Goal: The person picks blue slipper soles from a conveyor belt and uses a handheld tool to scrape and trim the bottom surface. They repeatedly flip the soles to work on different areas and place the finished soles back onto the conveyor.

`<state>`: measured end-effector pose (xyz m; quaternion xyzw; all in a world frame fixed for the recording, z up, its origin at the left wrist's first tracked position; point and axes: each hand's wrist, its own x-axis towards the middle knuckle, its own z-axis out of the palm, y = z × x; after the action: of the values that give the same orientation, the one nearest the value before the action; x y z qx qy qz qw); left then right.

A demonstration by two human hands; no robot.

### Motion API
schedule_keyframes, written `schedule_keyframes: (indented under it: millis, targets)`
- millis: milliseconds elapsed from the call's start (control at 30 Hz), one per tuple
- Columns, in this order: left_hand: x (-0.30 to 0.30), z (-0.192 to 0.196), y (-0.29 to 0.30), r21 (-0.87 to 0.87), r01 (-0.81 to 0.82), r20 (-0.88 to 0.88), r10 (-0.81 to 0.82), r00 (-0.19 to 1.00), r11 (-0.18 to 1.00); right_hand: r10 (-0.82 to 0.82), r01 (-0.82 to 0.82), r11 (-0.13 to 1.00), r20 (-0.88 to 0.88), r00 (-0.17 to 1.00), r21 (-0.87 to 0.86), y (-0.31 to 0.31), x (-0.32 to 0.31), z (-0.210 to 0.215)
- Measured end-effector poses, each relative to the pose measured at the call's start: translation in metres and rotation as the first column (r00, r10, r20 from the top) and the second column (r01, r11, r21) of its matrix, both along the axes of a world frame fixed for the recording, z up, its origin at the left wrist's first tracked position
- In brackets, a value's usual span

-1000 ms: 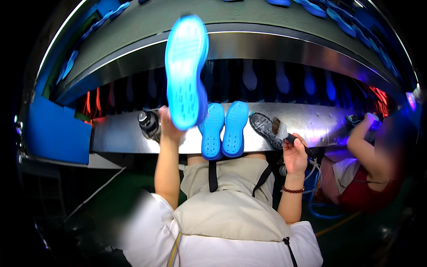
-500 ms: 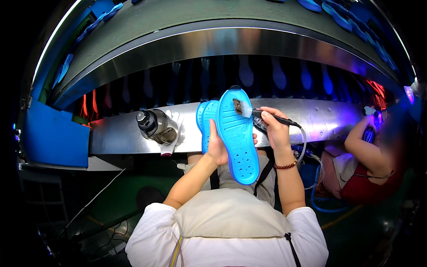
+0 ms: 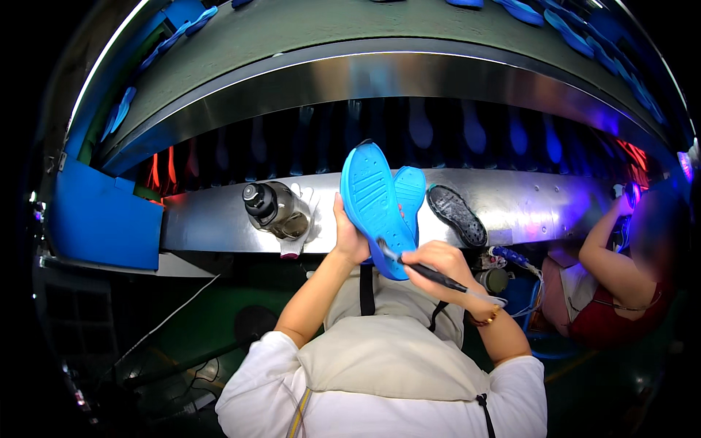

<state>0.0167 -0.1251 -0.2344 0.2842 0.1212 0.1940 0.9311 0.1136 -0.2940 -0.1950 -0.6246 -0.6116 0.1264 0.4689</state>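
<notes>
My left hand [image 3: 351, 237] grips a bright blue shoe sole [image 3: 370, 191] by its left edge, its ridged, dotted face turned up. A black-handled brush [image 3: 432, 276] with a clear tube at its rear end is held in my right hand [image 3: 442, 261]. Its bristles, partly hidden, meet the lower, narrower end of the sole. Behind the held sole, to its right, shows a second blue sole [image 3: 410, 188], partly covered. A dark, speckled sole [image 3: 457, 214] lies on the metal ledge to the right.
A dark bottle [image 3: 273, 209] stands on the metal ledge [image 3: 201, 226], a whitish cloth or glove beside it. Beyond runs a green conveyor belt [image 3: 328, 57] with blue soles along its edges. To the right, a co-worker's arm [image 3: 607, 237] reaches toward the ledge.
The brush has moved from the sole's broad upper part down to its lower end. The held sole has shifted left and tilted the other way; the dark sole is now uncovered.
</notes>
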Motion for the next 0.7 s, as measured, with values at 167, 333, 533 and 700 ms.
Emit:
schedule_keyframes:
  millis: [167, 333, 533, 700]
  targets:
    - [-0.002, 0.028, -0.015, -0.157, 0.122, 0.064, -0.113, 0.992, 0.98, 0.078, -0.097, 0.994, -0.337, 0.938, -0.042, -0.005, 0.025, 0.032]
    - [0.007, 0.036, -0.032, -0.205, 0.178, 0.072, -0.166, 0.983, 0.963, -0.006, 0.028, 0.998, -0.333, 0.943, 0.062, 0.025, 0.032, 0.049]
    - [0.003, 0.051, -0.03, -0.188, 0.177, 0.054, -0.17, 0.984, 0.966, 0.092, -0.052, 0.995, -0.661, 0.745, 0.081, 0.014, 0.034, 0.049]
    - [0.005, 0.05, -0.022, -0.068, 0.142, 0.223, -0.123, 0.967, 0.988, 0.303, -0.279, 0.949, -0.191, 0.933, 0.146, 0.011, 0.03, 0.057]
